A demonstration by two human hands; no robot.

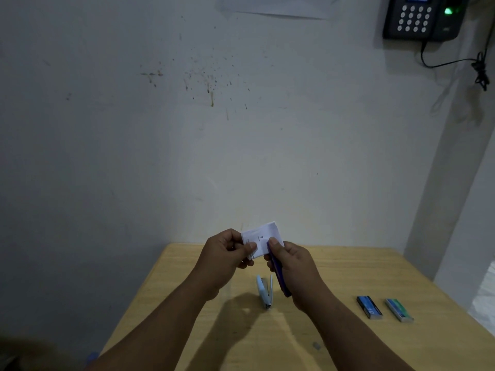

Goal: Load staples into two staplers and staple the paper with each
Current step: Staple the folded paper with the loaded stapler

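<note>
Hands (pixel 263 259) on paper (pixel 261 236), stapler (pixel 278 274); box (pixel 369 307) "10"

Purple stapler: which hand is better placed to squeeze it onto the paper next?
The right hand. It already grips the purple stapler, whose front end meets the folded paper. The left hand pinches the paper's other edge, so it likely serves best steadying it.

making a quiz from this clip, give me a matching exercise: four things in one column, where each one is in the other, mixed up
Things:
1. folded paper
2. purple stapler
3. light blue stapler
4. two staple boxes

Places:
A. lying on the table between the forearms
B. on the table at the right
C. pinched by the left hand
D. gripped in the right hand

Pairs: 1-C, 2-D, 3-A, 4-B
</note>
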